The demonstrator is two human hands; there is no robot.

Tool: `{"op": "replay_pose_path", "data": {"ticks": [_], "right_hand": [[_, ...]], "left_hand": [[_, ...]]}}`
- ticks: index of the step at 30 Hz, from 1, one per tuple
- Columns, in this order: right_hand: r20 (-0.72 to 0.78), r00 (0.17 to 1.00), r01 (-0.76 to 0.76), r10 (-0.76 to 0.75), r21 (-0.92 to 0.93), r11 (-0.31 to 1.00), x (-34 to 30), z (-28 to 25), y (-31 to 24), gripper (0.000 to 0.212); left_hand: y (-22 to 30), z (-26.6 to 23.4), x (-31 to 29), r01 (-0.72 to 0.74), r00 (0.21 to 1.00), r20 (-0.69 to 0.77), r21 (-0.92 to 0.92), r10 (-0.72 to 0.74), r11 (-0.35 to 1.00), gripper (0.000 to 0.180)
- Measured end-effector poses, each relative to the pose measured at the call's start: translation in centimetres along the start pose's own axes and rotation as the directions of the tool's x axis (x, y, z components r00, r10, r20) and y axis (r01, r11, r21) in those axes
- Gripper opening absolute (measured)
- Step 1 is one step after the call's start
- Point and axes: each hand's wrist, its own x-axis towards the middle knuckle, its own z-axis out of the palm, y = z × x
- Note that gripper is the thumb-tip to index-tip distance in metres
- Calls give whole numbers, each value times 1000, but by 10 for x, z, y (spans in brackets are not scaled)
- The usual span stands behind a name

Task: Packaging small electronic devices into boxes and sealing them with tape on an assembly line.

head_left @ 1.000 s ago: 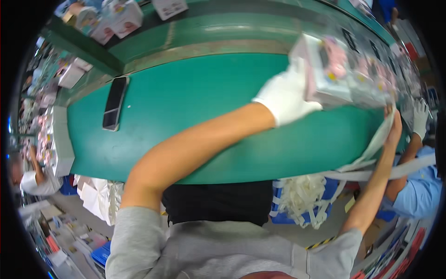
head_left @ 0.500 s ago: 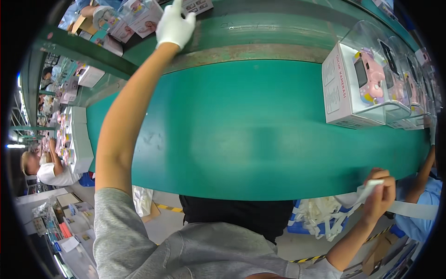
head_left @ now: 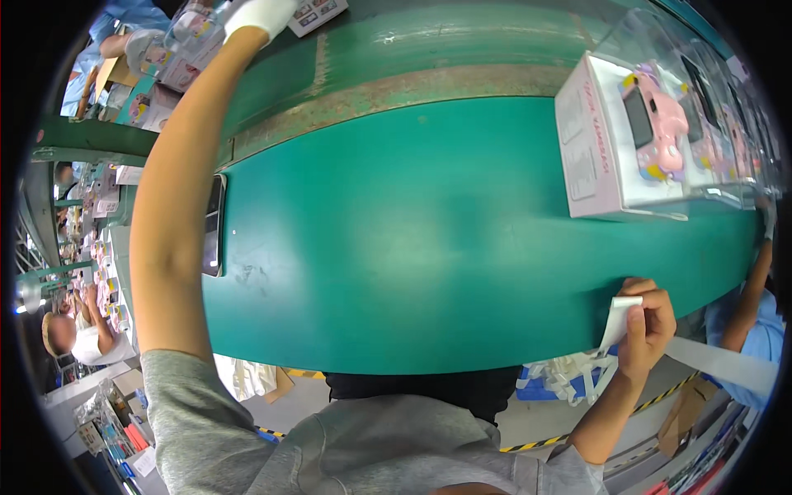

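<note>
My left hand [head_left: 262,14], in a white glove, reaches far up to the top edge of the view, beside boxed items on the far side. Its fingers are cut off by the edge, so I cannot see what they touch. Near the table's front right edge my right hand [head_left: 648,326], bare, pinches a white strip [head_left: 620,320] between thumb and fingers. To the right stands a white box [head_left: 584,157] under a clear plastic cover, with a pink toy camera [head_left: 656,120] in it. Several similar boxes line up behind it.
A green work table [head_left: 396,247] spreads before me. A phone [head_left: 215,227] lies at its left, partly behind my left arm. Below the right edge, a blue bin [head_left: 540,388] holds white strips. Co-workers are at the far left, left and right, beside more boxes.
My left hand has moved farther up and left, its fingers leaving the view. My right hand keeps the white strip, now raised more upright. The view has shifted, revealing the phone.
</note>
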Motion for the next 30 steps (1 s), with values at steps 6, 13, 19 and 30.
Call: {"op": "replay_pose_path", "data": {"ticks": [6, 13, 19, 30], "right_hand": [[20, 999, -41, 39, 152, 988, 3, 19, -21, 22], [49, 941, 279, -335, 449, 849, -3, 118, -75, 12], [-41, 968, 230, -248, 543, 808, -32, 164, -93, 13], [-34, 929, 349, -368, 409, 843, -45, 196, -93, 20]], "left_hand": [[73, -23, -107, -20, 996, -82, 224, 39, 974, 29], [215, -69, -263, -31, 998, -47, 50, 33, 998, 7], [227, -47, -342, 17, 1000, 17, -738, -7, 675, 36], [253, -49, -385, 144, 988, 110, -921, -113, 362, 12]]}}
